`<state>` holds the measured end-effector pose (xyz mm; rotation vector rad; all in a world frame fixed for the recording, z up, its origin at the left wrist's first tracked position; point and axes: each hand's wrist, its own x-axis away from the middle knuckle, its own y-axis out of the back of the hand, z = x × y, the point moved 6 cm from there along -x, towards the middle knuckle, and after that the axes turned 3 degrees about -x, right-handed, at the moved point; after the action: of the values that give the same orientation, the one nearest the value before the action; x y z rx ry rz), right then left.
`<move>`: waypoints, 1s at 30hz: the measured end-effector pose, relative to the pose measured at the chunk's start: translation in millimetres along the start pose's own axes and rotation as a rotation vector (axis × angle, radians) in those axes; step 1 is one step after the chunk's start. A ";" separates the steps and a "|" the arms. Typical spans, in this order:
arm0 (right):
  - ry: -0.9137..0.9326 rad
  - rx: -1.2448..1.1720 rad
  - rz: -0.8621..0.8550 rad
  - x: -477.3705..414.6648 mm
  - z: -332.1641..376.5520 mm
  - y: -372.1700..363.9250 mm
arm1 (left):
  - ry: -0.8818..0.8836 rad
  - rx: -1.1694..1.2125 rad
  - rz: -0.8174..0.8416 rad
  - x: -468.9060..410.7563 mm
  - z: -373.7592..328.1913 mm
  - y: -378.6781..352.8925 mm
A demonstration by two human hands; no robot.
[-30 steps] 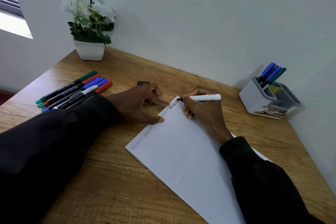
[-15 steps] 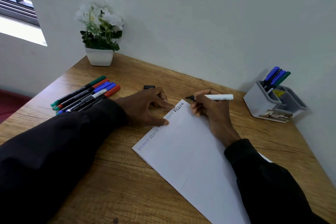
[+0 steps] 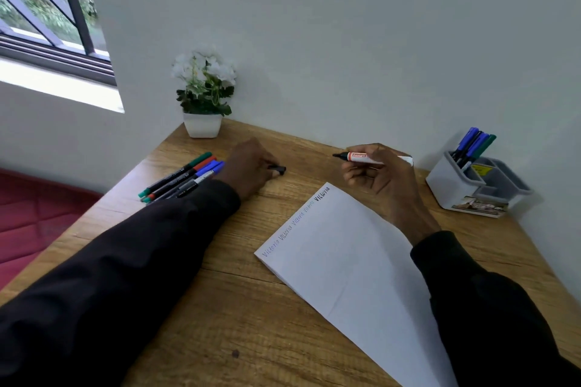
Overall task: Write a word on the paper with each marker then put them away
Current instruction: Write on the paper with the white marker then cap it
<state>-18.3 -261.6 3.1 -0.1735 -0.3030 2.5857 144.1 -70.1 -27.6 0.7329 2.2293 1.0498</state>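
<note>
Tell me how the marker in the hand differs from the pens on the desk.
The marker has a white barrel with a red label; the pens have dark barrels. The marker's black tip is bare; the pens wear coloured caps. The right hand holds the marker; the pens lie on the desk.

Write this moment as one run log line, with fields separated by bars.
left hand pinches small black cap | right hand holds uncapped white marker off white paper sheet

I read this as a home study corner: wooden desk [image 3: 251, 308], pen holder [image 3: 449, 185] (grey plastic), potted flowers [image 3: 204, 94], barred window [image 3: 47, 9].
</note>
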 end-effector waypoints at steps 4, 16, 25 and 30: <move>0.106 0.117 -0.014 15.5 13.6 -2.9 | 0.002 0.039 0.014 6.1 -7.1 6.9; 0.336 0.305 0.086 89.9 27.0 -27.0 | -0.008 0.662 -0.109 65.9 -43.8 44.4; 0.411 0.309 0.079 114.0 40.3 -41.8 | -0.160 0.570 -0.118 92.2 -71.4 69.5; 0.409 0.333 0.102 118.9 42.0 -47.4 | -0.240 0.433 -0.076 98.8 -86.0 73.9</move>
<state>-104.2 -168.0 47.8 -0.5957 0.2899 2.5759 34.3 -6.0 52.8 0.8919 2.2699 0.4138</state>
